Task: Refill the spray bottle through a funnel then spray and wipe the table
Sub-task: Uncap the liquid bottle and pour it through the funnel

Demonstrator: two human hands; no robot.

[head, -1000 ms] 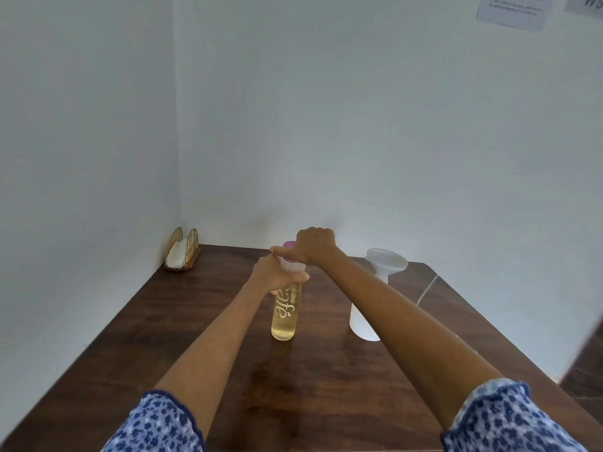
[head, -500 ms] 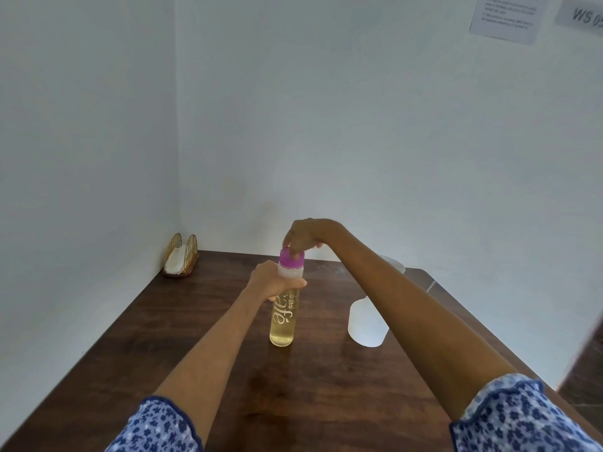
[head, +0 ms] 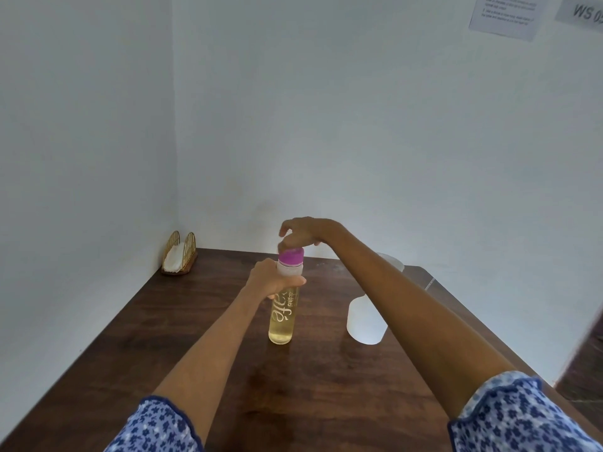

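Near table centre: tall clear plastic bottle of pale yellow liquid (head: 282,316), upright on the dark brown wooden table (head: 326,402), white lettering down its side, whitish collar at the neck, bright pink screw cap (head: 291,256) on top.

Left hand (head: 270,282) wrapped round the upper part of that bottle just below the collar, fingers and thumb curled about it, gripping firmly. Forearm running back toward 7 o'clock into a blue floral sleeve (head: 153,429).

Right hand (head: 301,233) poised directly over the pink cap, fingers bent downward like a claw, fingertips (head: 283,246) at the cap's upper edge and seemingly touching it (whether actually pinching or only resting there, cannot tell; hand slightly blurred). Right forearm stretching back toward 5 o'clock into a matching floral sleeve (head: 522,419).

At 3 o'clock of the yellow bottle, near but apart: translucent white plastic spray bottle body (head: 363,324), upright on the table, its upper part hidden behind the right forearm. Above the forearm, toward 1 o'clock, a curved white rim (head: 393,262) just showing, apparently the white plastic funnel sitting in that bottle's neck (junction hidden).

Far at 10 o'clock, in the table's back corner against the white walls (head: 359,125): small gold wire holder (head: 179,254) with a white folded cloth or napkins (head: 172,260) inside.

High at 1 o'clock on the wall: printed paper sheet (head: 504,14), text too small to read, and beside it a label (head: 584,11) partly cut off, reading "WS 0".
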